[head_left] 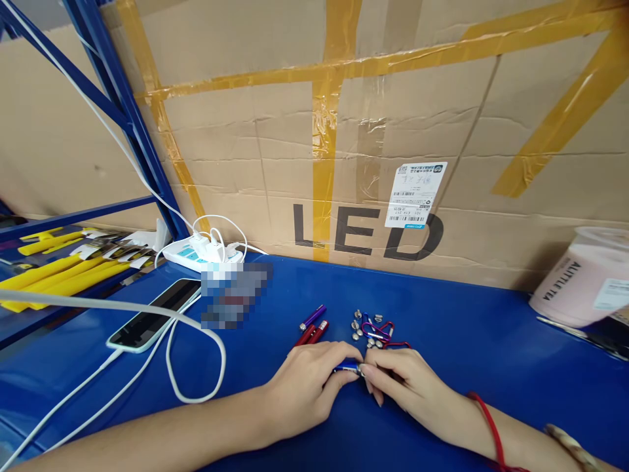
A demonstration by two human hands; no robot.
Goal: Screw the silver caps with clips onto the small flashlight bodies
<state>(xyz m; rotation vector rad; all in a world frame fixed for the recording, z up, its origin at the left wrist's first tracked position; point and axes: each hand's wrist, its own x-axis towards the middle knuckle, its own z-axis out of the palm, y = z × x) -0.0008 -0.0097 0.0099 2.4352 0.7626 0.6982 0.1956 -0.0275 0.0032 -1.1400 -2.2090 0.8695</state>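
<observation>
Two hands are meeting over the blue tabletop (393, 432), front centre. Left hand (307, 380): grip is clamping on a small blue metal tube (348, 366), thumb below, fingers above. Right hand (405, 380): thumb and fingertips are pinching the tube's silver end, so both grips are closing on the same part. Tube is lying roughly level between them, just above the tabletop.

Loose parts are sitting just beyond the hands. Two red tubes (320, 330) are lying behind the left hand, with a purple tube (313, 317) just past them. Silver end caps (355, 326) are scattering around a purple carabiner (377, 334); a red carabiner (397, 345) is lying near the right hand.

Containers: pinkish plastic cup (565, 292) marked "ALITTLE TEA" is standing far right; can't tell whether drink or wall is giving the colour. Large cardboard box (275, 164), marked "LED", is standing along the back edge, yellow tape running across it; contents are staying hidden behind the board.

Left side: white power strip (181, 254) is carrying white plugs (209, 248). Phone (154, 314) is lying nearby, white cable (93, 378) running into its end.
</observation>
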